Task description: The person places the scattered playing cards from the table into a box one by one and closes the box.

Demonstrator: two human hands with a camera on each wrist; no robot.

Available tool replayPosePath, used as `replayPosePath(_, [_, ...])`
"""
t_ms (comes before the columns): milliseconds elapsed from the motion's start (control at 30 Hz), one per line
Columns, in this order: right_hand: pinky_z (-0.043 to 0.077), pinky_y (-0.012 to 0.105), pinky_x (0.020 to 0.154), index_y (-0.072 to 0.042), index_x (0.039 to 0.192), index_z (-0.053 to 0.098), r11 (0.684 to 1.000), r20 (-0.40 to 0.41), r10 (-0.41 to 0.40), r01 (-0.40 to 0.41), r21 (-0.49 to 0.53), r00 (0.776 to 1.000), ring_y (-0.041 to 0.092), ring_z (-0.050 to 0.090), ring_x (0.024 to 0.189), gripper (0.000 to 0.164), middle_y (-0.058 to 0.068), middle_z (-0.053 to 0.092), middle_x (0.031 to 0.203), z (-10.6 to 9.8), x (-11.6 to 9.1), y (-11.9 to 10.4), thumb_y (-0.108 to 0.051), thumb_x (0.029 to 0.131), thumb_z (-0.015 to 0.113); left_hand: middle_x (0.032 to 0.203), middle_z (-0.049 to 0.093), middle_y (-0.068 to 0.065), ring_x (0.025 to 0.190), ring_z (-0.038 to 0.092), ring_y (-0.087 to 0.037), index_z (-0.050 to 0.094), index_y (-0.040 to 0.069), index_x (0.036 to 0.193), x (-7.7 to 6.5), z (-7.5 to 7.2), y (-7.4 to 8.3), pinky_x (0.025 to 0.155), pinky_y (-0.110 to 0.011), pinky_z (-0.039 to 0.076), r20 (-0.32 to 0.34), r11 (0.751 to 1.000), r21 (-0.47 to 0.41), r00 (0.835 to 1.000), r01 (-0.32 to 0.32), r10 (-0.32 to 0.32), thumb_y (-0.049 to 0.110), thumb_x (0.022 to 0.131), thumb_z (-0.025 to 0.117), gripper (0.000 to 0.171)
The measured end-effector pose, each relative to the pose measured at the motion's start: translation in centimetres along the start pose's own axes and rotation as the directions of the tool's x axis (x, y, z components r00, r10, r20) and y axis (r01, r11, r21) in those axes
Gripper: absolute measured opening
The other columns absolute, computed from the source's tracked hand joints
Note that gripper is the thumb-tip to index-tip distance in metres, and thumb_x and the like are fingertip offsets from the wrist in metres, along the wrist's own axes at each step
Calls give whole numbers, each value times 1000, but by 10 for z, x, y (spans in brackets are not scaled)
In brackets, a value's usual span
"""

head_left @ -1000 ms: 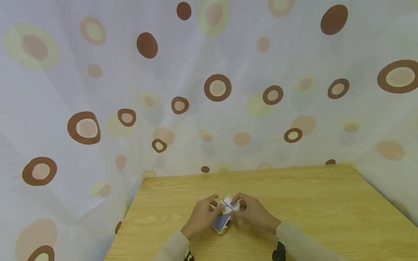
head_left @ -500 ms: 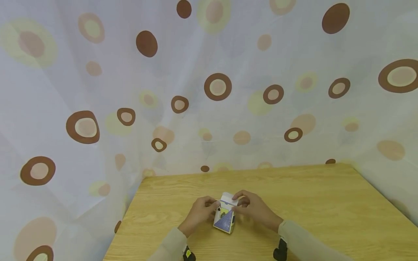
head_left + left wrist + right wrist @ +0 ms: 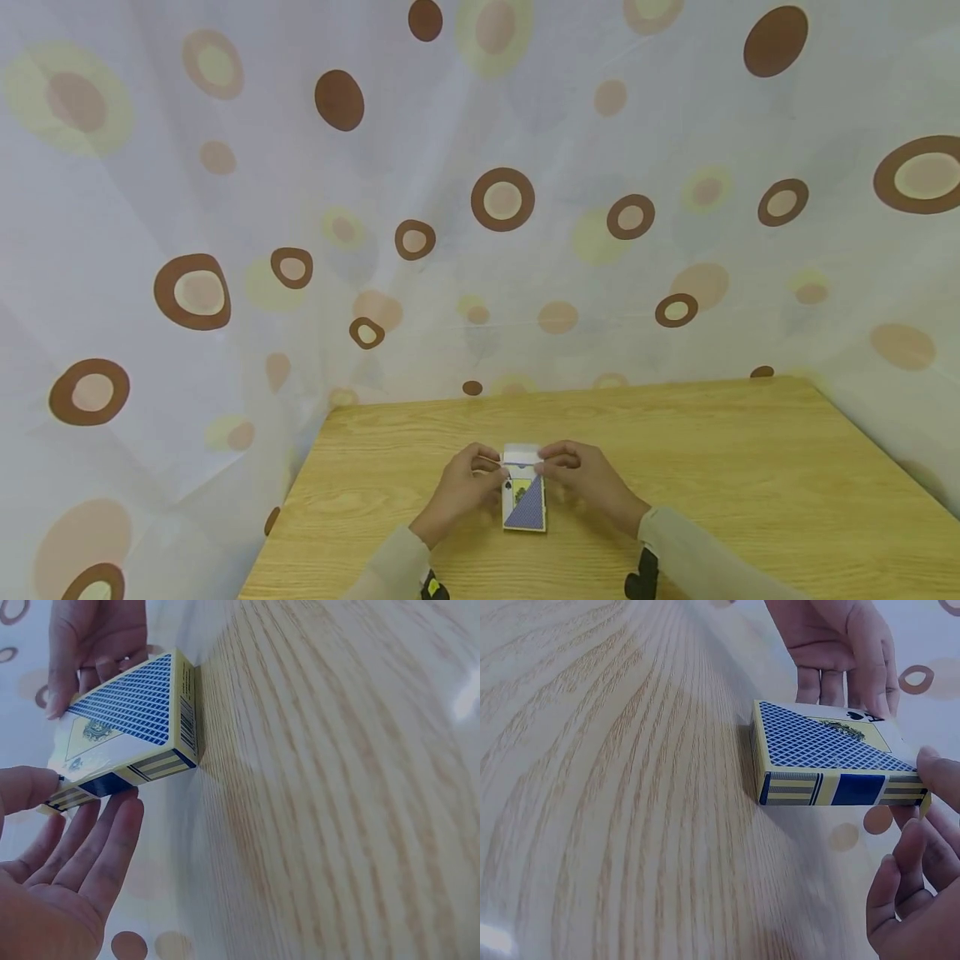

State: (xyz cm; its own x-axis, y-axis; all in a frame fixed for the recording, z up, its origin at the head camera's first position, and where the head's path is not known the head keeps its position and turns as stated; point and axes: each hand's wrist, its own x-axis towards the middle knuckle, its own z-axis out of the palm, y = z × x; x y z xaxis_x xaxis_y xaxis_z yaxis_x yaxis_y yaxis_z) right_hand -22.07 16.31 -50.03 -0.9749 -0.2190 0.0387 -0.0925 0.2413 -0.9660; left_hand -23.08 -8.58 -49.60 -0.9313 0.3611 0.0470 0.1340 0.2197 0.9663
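A playing card box [image 3: 526, 505] with a blue lattice pattern, a yellow crest and a spade mark sits in the middle of the head view. Its white top flap [image 3: 521, 454] stands open at the far end. My left hand [image 3: 459, 490] pinches the box's far left corner, thumb on the face and fingers beneath. At the far right corner, my right hand [image 3: 594, 481] grips it likewise. Seen from the left wrist, the striped side of the box [image 3: 142, 769] slopes, its near end down at the table. The inside of the box is hidden.
A light wood table [image 3: 712, 467] lies under the hands and stretches to both sides. Behind it and along its left and right hangs a pale curtain [image 3: 570, 275] with brown and beige spots. Dark straps [image 3: 642, 575] sit at both wrists.
The box has turned from slanted to straight, its printed face now fully toward the head camera. Both hands have shifted to its far corners, and the flap shows more plainly.
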Motion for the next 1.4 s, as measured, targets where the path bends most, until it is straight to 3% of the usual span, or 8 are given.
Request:
replayPosePath(167, [52,47,92,-8,133,64,999,18,33,-34,39,999,26,66,111,50,12,69,125,1,-3,-3,-38,94,76,109,67,-12,82,71,-25,61,-1,123,-1,2,-1,74,-43,61,-34,999,-32,999,-31,30,16,99,72,31])
replayPosePath(333, [53,45,90,-7,136,62,997,29,58,-60,54,998,31,64,117,50,18,64,135,0,-5,-3,-36,97,74,108,69,-11,85,71,-22,67,2,121,-1,3,-1,74,-39,61,-62,998,2,996,-69,69,15,98,72,27])
replayPosePath(567, [49,35,73,2,129,63,974,-57,184,-174,147,981,22,58,84,51,9,70,107,5,-3,-1,-33,94,76,106,70,-10,85,73,-28,71,4,118,0,4,1,72,-39,61,-67,997,-10,995,-78,77,15,98,73,23])
replayPosePath(833, [43,24,61,5,110,69,917,-82,318,-284,281,945,12,54,70,40,5,67,89,8,-5,-2,-30,92,80,105,69,-11,87,73,-34,71,3,116,1,5,2,71,-39,61,-46,996,-50,997,-70,68,13,98,73,21])
replayPosePath(1067, [48,29,70,0,120,68,926,-93,297,-262,272,950,16,53,79,44,6,69,106,8,-5,-6,-31,91,81,108,69,-12,92,71,-42,70,3,119,0,2,0,71,-40,61,-32,995,-78,997,-68,66,14,99,71,23])
replayPosePath(1200, [51,32,72,-2,125,67,939,-96,261,-229,255,961,18,57,79,47,9,67,102,8,-6,-8,-33,91,80,110,67,-11,92,70,-42,69,4,121,0,1,0,70,-40,61,-22,995,-68,998,-67,66,15,100,70,24])
replayPosePath(1400, [51,38,76,-5,118,71,961,-174,220,-183,208,960,23,58,81,39,8,66,99,14,-6,-6,-32,92,80,112,67,-11,95,70,-43,69,4,122,0,1,-2,71,-41,61,-23,995,-84,998,-58,56,15,100,70,25])
